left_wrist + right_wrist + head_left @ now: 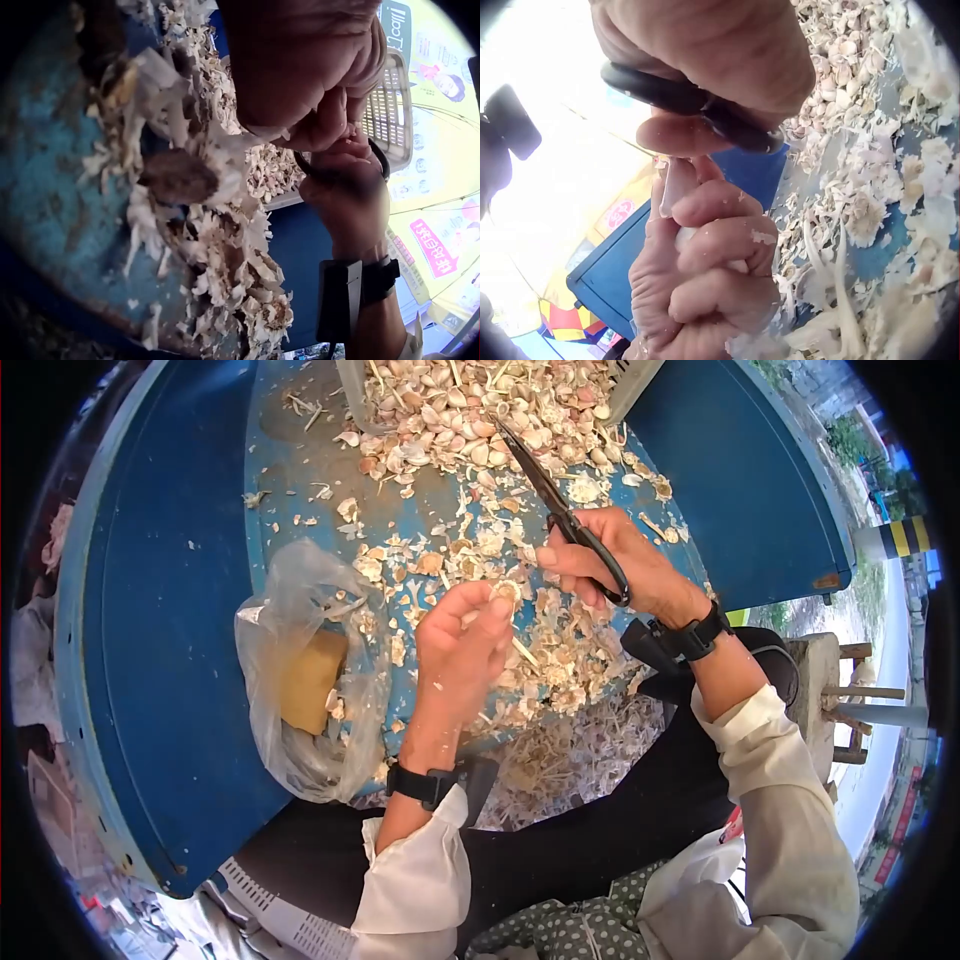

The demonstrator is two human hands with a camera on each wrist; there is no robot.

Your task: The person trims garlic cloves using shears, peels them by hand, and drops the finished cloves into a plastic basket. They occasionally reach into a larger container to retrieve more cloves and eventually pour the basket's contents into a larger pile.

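In the head view my left hand [460,645] pinches a pale garlic piece [505,596] between thumb and fingertips, its other fingers curled. To the upper right, my right hand [625,565] grips black-handled scissors [570,520], blades pointing up and away toward the garlic heap. The right wrist view shows the left hand [712,262] curled around pale garlic [679,184], just below the right hand [720,52] and the scissor handles [660,88]. Seen from the left wrist, both hands are close together; the left hand [300,67] hides most of what it holds.
A heap of garlic cloves [470,420] lies in a pale crate [352,395] at the back. Skins and stalks [560,660] cover the blue surface. On the left stands a clear plastic bag [365,750] with a yellow-brown block [310,680]. Blue panels [170,590] rise at the sides.
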